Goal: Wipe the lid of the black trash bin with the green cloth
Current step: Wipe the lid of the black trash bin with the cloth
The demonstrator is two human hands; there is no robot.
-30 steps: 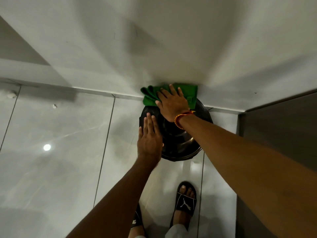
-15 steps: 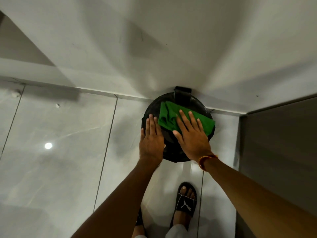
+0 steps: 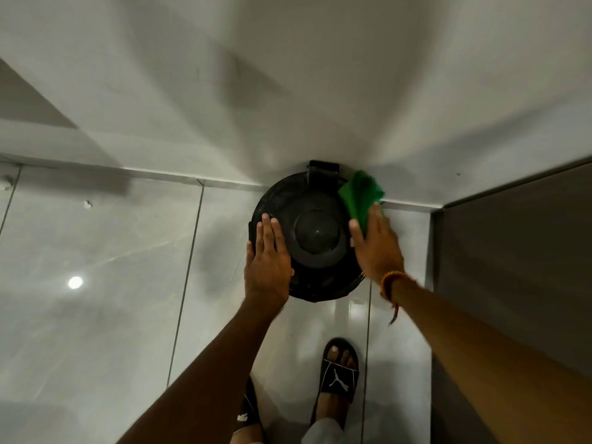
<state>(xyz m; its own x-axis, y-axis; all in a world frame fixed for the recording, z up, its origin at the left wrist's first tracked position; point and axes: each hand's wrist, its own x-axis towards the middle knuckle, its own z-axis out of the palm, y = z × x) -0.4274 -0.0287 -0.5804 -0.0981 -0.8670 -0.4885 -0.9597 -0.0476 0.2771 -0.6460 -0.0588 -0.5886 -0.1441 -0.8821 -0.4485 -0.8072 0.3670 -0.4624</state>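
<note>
A round black trash bin stands on the floor against the white wall, its lid (image 3: 315, 232) seen from above with a raised dome in the middle and a hinge at the back. My left hand (image 3: 267, 262) lies flat on the lid's left rim, fingers together. My right hand (image 3: 378, 248) presses the green cloth (image 3: 362, 195) on the lid's right edge; part of the cloth sticks out past my fingertips toward the wall, the rest is hidden under my palm. A red thread band circles my right wrist.
Glossy grey floor tiles (image 3: 112, 267) spread to the left, with a lamp reflection (image 3: 75, 282). A dark panel (image 3: 519, 257) stands close on the right. My feet in black slides (image 3: 339, 370) are just in front of the bin.
My right hand has swept the green cloth from the back of the lid across its middle to the right edge. The lid's centre is now uncovered. My left hand has stayed on the left rim.
</note>
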